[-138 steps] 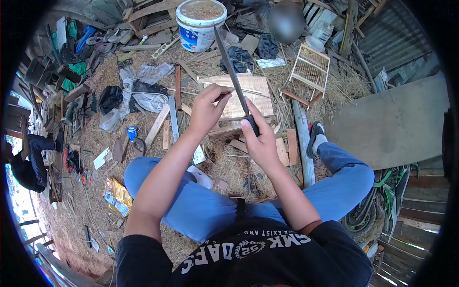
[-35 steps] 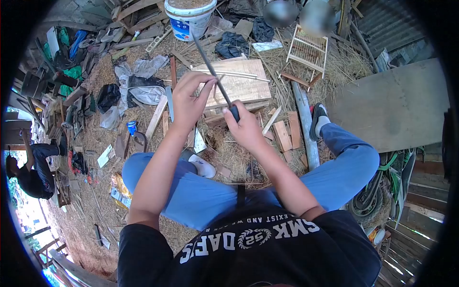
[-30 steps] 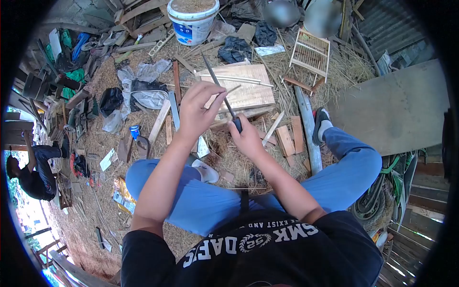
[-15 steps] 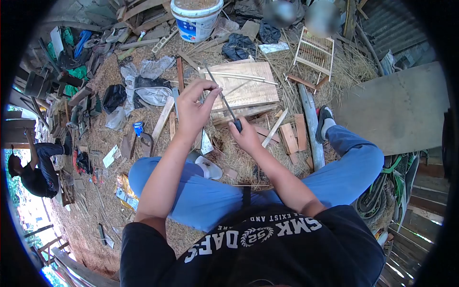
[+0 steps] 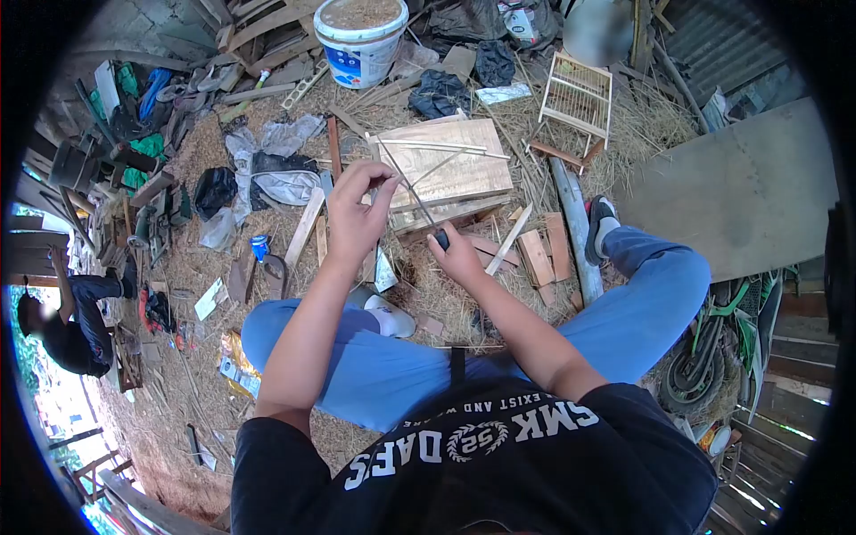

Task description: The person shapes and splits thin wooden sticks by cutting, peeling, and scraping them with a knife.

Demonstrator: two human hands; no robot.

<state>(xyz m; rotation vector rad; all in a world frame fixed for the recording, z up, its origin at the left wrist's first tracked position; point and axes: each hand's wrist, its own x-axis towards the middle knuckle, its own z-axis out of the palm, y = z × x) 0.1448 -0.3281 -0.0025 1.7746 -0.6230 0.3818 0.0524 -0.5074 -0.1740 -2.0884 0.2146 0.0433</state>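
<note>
My right hand [image 5: 462, 259] is wrapped around the black handle [image 5: 442, 238] of a long, thin, dark-shafted tool [image 5: 419, 203]. Its shaft slants up and to the left, and its exact kind is not clear. The thumb and forefinger of my left hand [image 5: 357, 209] are pinched together at the middle of the shaft. Beyond both hands lies a pale wooden board [image 5: 473, 183] on top of other wood. Thin light sticks [image 5: 446, 145] rest across this board.
Cut wood pieces [image 5: 538, 259] lie on the straw-covered ground at right. A white bucket [image 5: 361, 45] and a small slatted wooden cage [image 5: 576, 98] stand further off. A blue-topped object [image 5: 259, 247] is left of my arm. Another person [image 5: 71, 316] sits at far left.
My left hand has shifted slightly left and down along with the tool. My right hand keeps its grip on the handle. The whole view has moved a little.
</note>
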